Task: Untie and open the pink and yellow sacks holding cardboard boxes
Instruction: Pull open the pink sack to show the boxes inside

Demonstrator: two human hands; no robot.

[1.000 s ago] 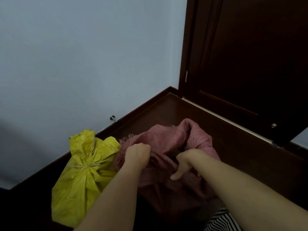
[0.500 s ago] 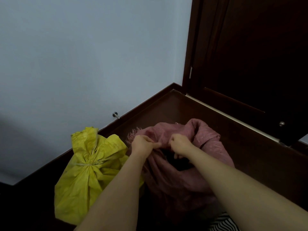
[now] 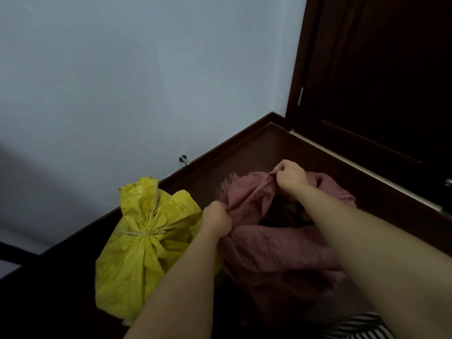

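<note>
A pink sack (image 3: 276,250) stands on the dark floor in the lower middle, its mouth gaping with a dark opening between my hands. My left hand (image 3: 216,220) is clenched on the near left edge of the mouth. My right hand (image 3: 291,178) pinches the far rim of the mouth and holds it up. What lies inside is too dark to make out. A yellow sack (image 3: 141,250) sits just left of the pink one, its neck bunched and tied with a thin pale string (image 3: 137,233).
A pale wall (image 3: 146,81) with a dark skirting board runs behind the sacks, with a metal door stopper (image 3: 183,159) low on it. A dark wooden door (image 3: 381,81) stands at the right. Striped fabric (image 3: 362,329) shows at the bottom edge.
My right hand has moved from the near side to the far rim of the pink sack. The two hands have drawn apart and the mouth has widened.
</note>
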